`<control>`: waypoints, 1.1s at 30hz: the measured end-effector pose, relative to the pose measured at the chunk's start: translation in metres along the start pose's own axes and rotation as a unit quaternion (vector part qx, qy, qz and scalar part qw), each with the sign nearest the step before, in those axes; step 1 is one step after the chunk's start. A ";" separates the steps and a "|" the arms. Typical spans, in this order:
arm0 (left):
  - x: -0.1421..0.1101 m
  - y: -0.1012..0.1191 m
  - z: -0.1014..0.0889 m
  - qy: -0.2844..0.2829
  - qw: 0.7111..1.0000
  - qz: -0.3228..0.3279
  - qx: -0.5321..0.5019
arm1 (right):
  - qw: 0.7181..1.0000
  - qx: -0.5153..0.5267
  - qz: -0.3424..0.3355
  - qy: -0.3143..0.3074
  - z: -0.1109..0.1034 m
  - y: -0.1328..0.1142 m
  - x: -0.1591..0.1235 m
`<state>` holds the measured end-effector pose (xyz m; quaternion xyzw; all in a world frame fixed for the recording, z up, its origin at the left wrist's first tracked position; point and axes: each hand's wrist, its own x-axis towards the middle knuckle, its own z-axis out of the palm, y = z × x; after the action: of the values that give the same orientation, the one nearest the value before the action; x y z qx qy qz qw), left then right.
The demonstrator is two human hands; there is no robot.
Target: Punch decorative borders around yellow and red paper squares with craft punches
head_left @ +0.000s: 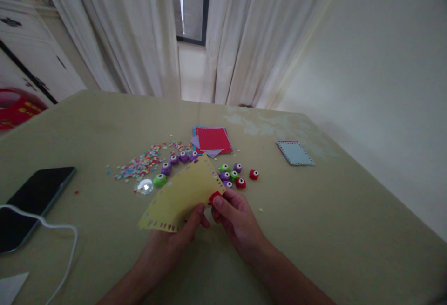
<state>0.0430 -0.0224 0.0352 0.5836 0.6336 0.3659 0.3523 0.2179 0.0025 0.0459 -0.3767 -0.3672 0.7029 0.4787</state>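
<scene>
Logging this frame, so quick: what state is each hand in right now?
Left hand: closed, holding the yellow sheet.
Right hand: closed, holding a small red object at the sheet's edge.

Olive-tan table point(349, 230), pale blotchy patch point(267, 121) nr its far R corner. Beyond far edge: off-wht curtains point(122, 30) in vert. folds, parted approx. mid-edge; dark-framed window point(190, 7) in gap, wht wall strip point(192, 77) below. Plain pale side wall point(384, 63) alongside R edge. Past far L corner, wht cabinet point(45, 49) w/ dk ornate handles point(10, 22). Light dim, soft, no hard shadows.
</scene>
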 end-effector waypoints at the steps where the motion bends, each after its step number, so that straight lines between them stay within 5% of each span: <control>1: 0.000 0.000 0.001 -0.008 1.000 0.001 -0.004 | 1.000 -0.002 0.005 -0.001 0.000 0.000 0.000; 27: -0.001 0.009 -0.003 -0.002 1.000 -0.028 0.003 | 0.998 -0.026 0.048 -0.019 0.002 -0.010 -0.002; 33: 0.004 0.007 -0.009 0.037 0.995 -0.042 -0.080 | 0.996 -0.081 -0.031 0.028 0.002 -0.013 -0.002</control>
<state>0.0384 -0.0182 0.0455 0.5122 0.6390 0.4215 0.3895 0.2218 0.0044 0.0588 -0.4218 -0.4210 0.6448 0.4786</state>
